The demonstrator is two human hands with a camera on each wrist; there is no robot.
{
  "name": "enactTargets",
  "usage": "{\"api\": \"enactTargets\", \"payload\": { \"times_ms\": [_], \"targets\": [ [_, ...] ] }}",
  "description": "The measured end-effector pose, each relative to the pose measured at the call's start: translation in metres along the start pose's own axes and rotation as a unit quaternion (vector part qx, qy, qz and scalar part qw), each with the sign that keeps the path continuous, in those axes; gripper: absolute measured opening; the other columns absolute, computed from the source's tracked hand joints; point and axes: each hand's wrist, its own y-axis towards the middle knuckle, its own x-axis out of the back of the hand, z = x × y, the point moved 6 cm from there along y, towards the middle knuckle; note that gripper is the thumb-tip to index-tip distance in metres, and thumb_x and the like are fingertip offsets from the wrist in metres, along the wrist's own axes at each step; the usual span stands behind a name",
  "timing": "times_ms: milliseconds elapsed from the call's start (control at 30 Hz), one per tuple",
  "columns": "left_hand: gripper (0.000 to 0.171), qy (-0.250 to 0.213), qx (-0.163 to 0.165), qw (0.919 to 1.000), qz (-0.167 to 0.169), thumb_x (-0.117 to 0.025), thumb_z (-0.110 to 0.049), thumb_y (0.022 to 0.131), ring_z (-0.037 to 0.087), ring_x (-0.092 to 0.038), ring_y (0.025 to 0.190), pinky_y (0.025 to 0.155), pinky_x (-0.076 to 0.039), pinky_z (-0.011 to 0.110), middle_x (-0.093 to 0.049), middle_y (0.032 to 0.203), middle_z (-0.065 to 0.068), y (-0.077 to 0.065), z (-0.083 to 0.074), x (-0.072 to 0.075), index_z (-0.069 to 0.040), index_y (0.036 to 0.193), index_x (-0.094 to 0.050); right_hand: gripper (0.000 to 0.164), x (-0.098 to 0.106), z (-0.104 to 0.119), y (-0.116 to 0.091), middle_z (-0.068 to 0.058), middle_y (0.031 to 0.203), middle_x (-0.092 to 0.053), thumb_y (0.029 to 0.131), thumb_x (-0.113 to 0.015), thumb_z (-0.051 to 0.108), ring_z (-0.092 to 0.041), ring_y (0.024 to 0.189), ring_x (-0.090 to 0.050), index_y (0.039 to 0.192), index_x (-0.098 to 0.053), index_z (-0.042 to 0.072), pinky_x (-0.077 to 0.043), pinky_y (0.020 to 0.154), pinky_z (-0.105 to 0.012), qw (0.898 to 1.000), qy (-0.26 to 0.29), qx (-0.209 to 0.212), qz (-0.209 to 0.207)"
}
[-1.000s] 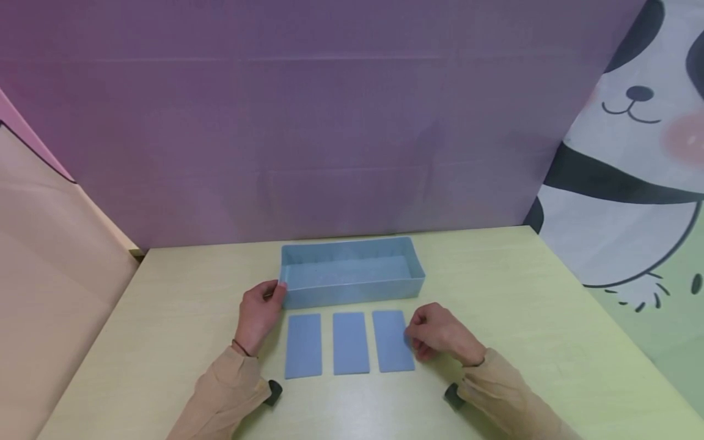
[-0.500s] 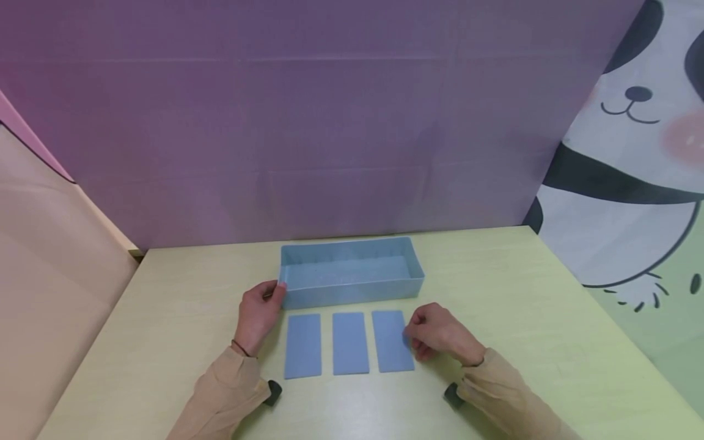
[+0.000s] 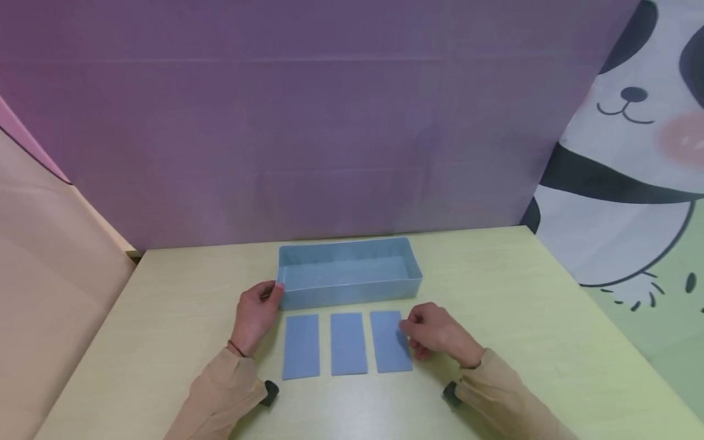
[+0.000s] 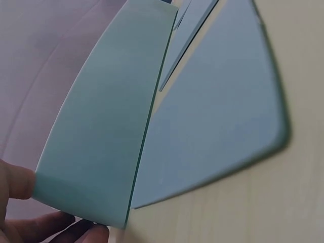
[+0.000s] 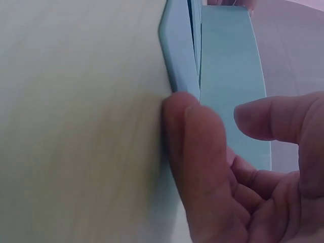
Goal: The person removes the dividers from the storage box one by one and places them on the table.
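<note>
An open-topped pale blue box (image 3: pixel 352 293) stands at the back of the table. My left hand (image 3: pixel 255 316) grips its left end, with the thumb at the front corner and the fingers against the end wall. In front of the box lie three flat blue rectangular tiles in a row: a left tile (image 3: pixel 300 346), a middle tile (image 3: pixel 348 343) and a right tile (image 3: pixel 387 343). My right hand (image 3: pixel 437 333) is at the right tile's outer edge. In the right wrist view two fingertips (image 5: pixel 195 116) meet that edge, while the thumb (image 5: pixel 268 119) stays apart from them.
A purple backdrop (image 3: pixel 341 140) rises directly behind the box. A panda-print sheet (image 3: pixel 621 238) hangs on the right and a pale sheet (image 3: pixel 49 263) on the left. Small black pieces (image 3: pixel 269 393) sit at both sleeves. Table surface (image 3: pixel 550 330) extends on both sides.
The right thumb has risen slightly and now overlaps the right tile, casting a shadow on it. The head view has shifted a little; box, tiles and left hand keep their places.
</note>
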Motion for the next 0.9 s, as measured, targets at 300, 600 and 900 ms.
{"api": "enactTargets", "payload": {
  "times_ms": [300,600,900],
  "targets": [
    [0.04,-0.005,0.006,0.9999,0.013,-0.048,-0.03,0.092,0.026,-0.052,0.097,0.083,-0.047,0.043,-0.058,0.111,0.023,0.0,0.001,0.0,0.003,0.114,-0.054,0.025,0.001,0.005,0.0,-0.009,0.061,-0.059,0.085,-0.058,0.028,-0.022,0.05,-0.056,0.073,-0.053,0.006,-0.051,0.047,-0.033,0.999,-0.038,0.019,-0.002],
    [0.043,-0.014,0.017,0.9995,0.023,-0.049,-0.031,0.091,0.027,-0.052,0.1,0.085,-0.047,0.043,-0.054,0.117,0.024,-0.001,-0.002,0.001,0.003,0.118,-0.051,0.028,0.002,0.009,-0.002,-0.008,0.062,-0.06,0.086,-0.057,0.032,-0.022,0.051,-0.056,0.074,-0.053,0.007,-0.049,0.049,-0.033,0.998,-0.054,0.042,0.008],
    [0.048,0.012,-0.002,0.9992,0.039,-0.05,-0.034,0.091,0.031,-0.05,0.104,0.087,-0.046,0.045,-0.05,0.122,0.026,-0.002,-0.009,0.004,0.004,0.121,-0.047,0.029,0.006,0.015,-0.007,-0.007,0.059,-0.059,0.086,-0.056,0.034,-0.021,0.051,-0.055,0.072,-0.054,0.009,-0.046,0.05,-0.033,0.995,-0.076,0.067,0.001]
  ]
}}
